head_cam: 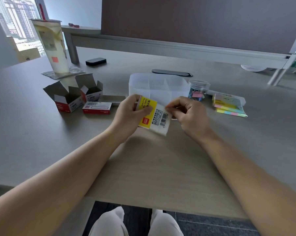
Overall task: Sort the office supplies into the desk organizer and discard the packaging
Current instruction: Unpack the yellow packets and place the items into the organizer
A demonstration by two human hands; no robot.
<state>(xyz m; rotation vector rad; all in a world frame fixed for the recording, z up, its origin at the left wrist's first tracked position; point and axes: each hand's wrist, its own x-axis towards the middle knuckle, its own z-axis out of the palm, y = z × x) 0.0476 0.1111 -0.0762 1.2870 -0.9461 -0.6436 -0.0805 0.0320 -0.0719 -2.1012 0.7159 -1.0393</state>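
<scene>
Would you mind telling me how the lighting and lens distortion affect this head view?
Head view: daylight from the window at upper left casts soft shadows rightward of the open boxes; wide-angle distortion bows the partition rail; the window is overexposed; the packet label stays partly legible.

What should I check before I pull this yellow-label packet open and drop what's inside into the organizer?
1. Left hand grips the packet firmly: ok.
2. Right hand pinches the packet's clear edge: ok.
3. Packet already open: cannot tell.
4. Organizer within reach, right behind the packet: ok.
5. Organizer compartments free: they look empty through the translucent walls, ok.
6. A place to discard the wrapper: no bin in view, cannot tell.
</scene>
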